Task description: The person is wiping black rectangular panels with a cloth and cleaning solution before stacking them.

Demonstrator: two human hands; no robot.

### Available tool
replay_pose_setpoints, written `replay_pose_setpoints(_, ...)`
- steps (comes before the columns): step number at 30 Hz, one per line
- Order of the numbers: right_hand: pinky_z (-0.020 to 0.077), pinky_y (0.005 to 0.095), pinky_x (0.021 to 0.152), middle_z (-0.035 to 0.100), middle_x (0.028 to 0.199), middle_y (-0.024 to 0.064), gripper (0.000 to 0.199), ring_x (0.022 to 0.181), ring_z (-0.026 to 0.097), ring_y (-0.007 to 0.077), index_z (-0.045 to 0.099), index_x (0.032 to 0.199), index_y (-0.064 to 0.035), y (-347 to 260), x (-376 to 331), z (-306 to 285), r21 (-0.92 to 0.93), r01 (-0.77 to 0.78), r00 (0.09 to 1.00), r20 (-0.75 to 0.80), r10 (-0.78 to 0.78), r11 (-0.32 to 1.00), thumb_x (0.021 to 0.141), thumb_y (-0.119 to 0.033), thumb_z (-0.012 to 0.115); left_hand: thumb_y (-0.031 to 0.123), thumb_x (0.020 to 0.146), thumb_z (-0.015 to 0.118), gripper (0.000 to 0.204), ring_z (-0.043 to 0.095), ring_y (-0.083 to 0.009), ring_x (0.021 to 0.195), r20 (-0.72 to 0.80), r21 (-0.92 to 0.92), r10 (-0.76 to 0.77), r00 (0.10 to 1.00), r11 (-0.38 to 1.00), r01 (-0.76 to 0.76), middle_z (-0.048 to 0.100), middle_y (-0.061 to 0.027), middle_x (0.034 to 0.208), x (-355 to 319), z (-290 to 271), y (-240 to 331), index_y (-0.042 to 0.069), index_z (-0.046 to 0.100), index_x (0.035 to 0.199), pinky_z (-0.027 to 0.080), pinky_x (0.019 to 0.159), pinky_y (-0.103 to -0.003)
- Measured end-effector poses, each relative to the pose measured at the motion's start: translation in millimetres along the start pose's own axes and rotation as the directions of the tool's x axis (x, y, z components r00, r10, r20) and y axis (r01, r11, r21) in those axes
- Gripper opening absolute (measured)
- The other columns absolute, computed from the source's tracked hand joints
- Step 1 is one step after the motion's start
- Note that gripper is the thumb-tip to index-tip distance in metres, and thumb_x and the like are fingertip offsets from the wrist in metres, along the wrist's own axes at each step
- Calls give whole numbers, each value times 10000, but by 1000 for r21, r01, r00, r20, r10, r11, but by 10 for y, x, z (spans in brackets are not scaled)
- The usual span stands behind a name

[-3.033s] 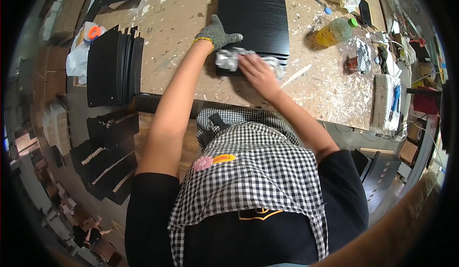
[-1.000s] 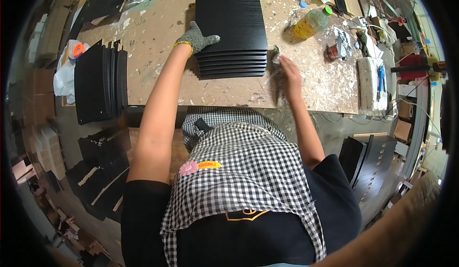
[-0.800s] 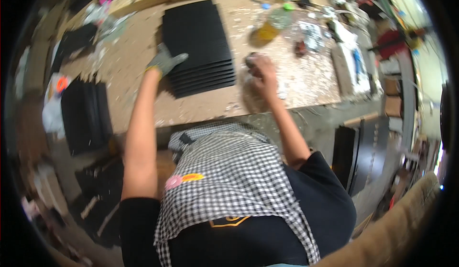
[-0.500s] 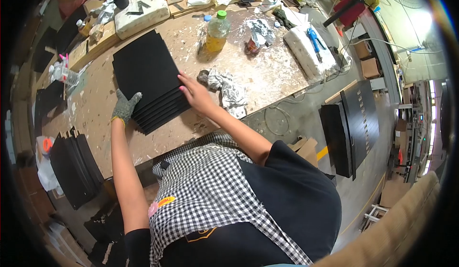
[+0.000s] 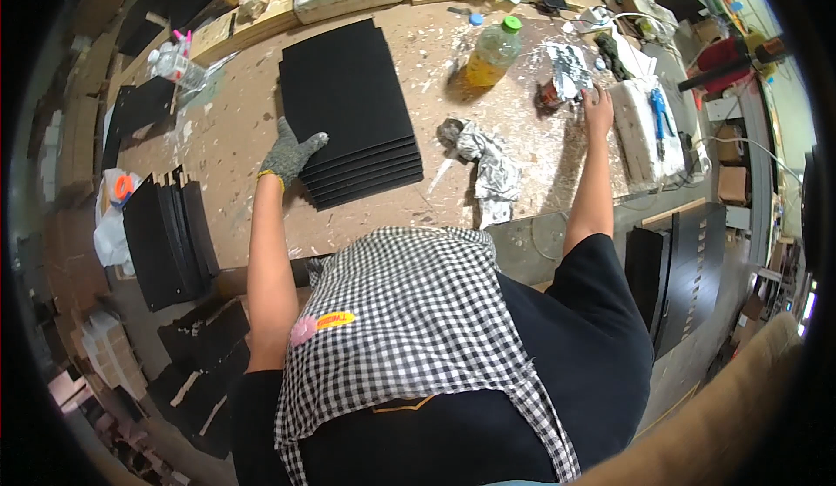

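**Gloved hand on the panels, bare hand out at the foil**

Head view: the left hand, in a grey glove, lies flat with fingers spread on the near left corner of the stack of black panels, which sits mid-bench. At least five panel edges show along its near side. The right hand reaches far right, fingertips touching crumpled foil, not gripping it. One bottle, part full of yellow liquid, stands between stack and foil. One rag lies beside the stack. Bare bench stays open left of the glove. More panels stand upright off the bench's left edge.
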State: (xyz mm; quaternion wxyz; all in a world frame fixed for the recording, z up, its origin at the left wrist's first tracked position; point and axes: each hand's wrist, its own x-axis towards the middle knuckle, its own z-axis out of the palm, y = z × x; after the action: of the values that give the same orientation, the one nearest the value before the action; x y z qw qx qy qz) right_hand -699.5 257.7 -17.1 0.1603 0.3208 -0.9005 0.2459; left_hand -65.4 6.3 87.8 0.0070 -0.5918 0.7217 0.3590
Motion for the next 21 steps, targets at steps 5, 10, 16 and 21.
replay_pose_setpoints(5,524,443,801,725,981,147,378,922,682,347,694,1096,-97,-117,-157,-12,-10,-78,985,154,78,997,832,-356,773,542,793,781,1203,495,-383,1340,-16,7,4,1000,1000,-4,467,-303,1448,-169,-67,-209,-86,61,1524,393,1128,-374)
replay_pose_setpoints(10,536,424,800,698,1076,196,491,923,687,340,661,1191,-30,-222,-257,-190,64,-5,963,-270,23,998,823,-339,760,593,803,745,1158,512,-383,1326,-61,-2,51,997,999,-51,494,-309,1422,-151,-62,-267,-81,132,1517,406,1113,-387)
replay_pose_setpoints(16,561,322,767,670,1090,107,423,867,677,167,584,1334,-17,-1570,-1428,-786,892,-175,984,139,115,418,933,-117,673,777,781,619,1029,611,-397,1197,-48,113,111,993,988,-105,624,-312,1254,254,-290,-393,-102,541,1309,466,1032,-427)
replay_pose_setpoints(21,555,325,662,624,1007,104,535,759,677,191,586,1339,-75,-3016,-2387,-1060,714,238,863,155,-480,658,835,-156,748,792,730,654,1055,638,-391,1154,-7,338,29,1000,941,-25,646,-306,1214,383,-380,-162,-124,587,1248,491,1002,-424)
